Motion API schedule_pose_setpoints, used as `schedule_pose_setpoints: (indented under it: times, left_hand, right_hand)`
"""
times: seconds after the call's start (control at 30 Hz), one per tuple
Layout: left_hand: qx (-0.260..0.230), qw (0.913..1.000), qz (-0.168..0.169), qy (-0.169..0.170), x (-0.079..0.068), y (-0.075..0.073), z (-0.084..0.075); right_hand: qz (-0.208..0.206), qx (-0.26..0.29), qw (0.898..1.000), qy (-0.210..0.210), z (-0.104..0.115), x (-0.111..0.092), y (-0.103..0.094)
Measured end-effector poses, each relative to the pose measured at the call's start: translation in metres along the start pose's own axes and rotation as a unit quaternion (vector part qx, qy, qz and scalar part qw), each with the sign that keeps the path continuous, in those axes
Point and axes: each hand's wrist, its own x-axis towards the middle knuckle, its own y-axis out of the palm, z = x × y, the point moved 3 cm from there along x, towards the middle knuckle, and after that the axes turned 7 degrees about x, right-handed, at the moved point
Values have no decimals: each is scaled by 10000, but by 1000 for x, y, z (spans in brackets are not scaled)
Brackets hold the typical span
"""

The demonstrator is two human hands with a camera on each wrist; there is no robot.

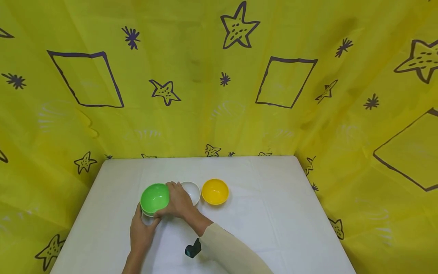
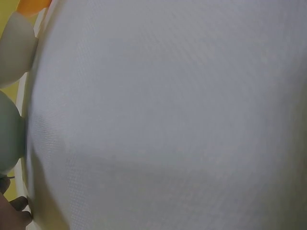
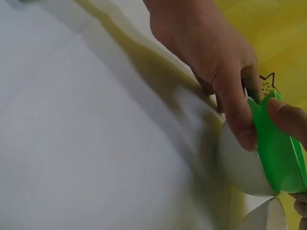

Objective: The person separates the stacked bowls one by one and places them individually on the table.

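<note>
A green bowl (image 1: 155,199) tilts within a white bowl's rim at the left of the table. My right hand (image 1: 178,201) pinches the green bowl's rim, thumb on the near side and fingers on the far side. Below it my left hand (image 1: 142,232) grips the lower white bowl (image 3: 242,160), its thumb against the outer wall in the right wrist view. A second white bowl (image 1: 192,192) stands just right, partly hidden behind my right hand. Right of that sits a yellow bowl (image 1: 215,192). In the left wrist view, bowls show only along the left edge.
The bowls are on a white-covered table (image 1: 273,228). Yellow curtains (image 1: 195,125) printed with stars and frames enclose its back and sides. A dark device (image 1: 193,249) sits at my right wrist.
</note>
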Motion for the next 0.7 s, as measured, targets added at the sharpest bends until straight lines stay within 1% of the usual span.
schedule_pose_setpoints:
  times: [0.17,0.43,0.7]
  left_hand:
    - [-80,10000,19,-21,0,1,1]
    - [-101,9999,28,41,1,1,2]
    - [-61,9999,-49,102,2,0,2]
  right_hand:
    - [-174,340,9991,-173,2,-2,-10]
    - [-384,641,9970,-199,1,-6,-29]
    - [-616,638,9959,-173,0,-13,-47]
